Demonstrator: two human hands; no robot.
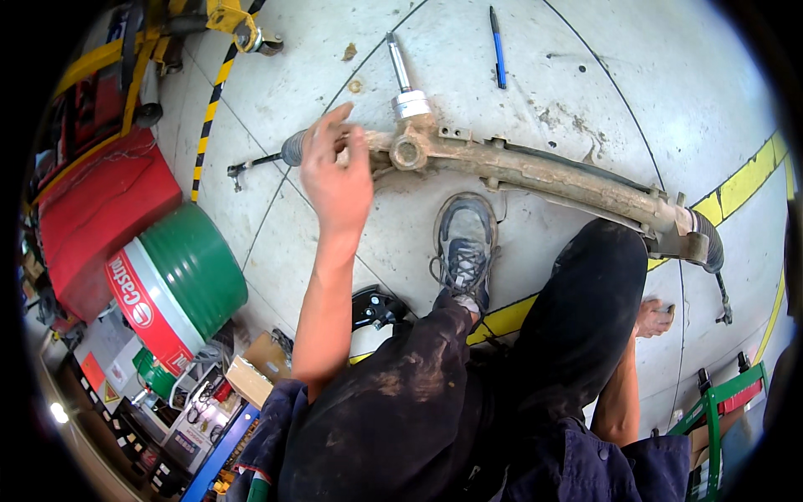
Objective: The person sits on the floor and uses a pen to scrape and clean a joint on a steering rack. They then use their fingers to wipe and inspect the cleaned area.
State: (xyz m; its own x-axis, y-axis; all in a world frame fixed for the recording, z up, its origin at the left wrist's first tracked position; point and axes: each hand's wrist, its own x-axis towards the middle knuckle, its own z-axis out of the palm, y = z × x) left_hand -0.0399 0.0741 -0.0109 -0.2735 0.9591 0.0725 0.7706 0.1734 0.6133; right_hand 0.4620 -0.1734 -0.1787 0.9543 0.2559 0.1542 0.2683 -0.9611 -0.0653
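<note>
A dirty steering rack (569,177) lies across the floor in front of my shoe. Its silver input shaft (398,63) points away from me, with a white collar (410,104) at the base. My left hand (339,171) is over the rack's left part, close to the ribbed boot (293,148); its fingers are bent but apart, and I see nothing held in them. Whether it touches the rack cannot be made out. Beside my right knee hangs my right hand (654,320), partly covered by the leg, its fingers loosely bent around nothing visible.
A blue pen (498,50) lies beyond the rack. On the left stand a green drum (201,272), a red box-shaped unit (109,217) and a yellow wheeled frame (230,17). A black part (376,308) lies by my shoe (465,243). A green frame (711,418) is at lower right.
</note>
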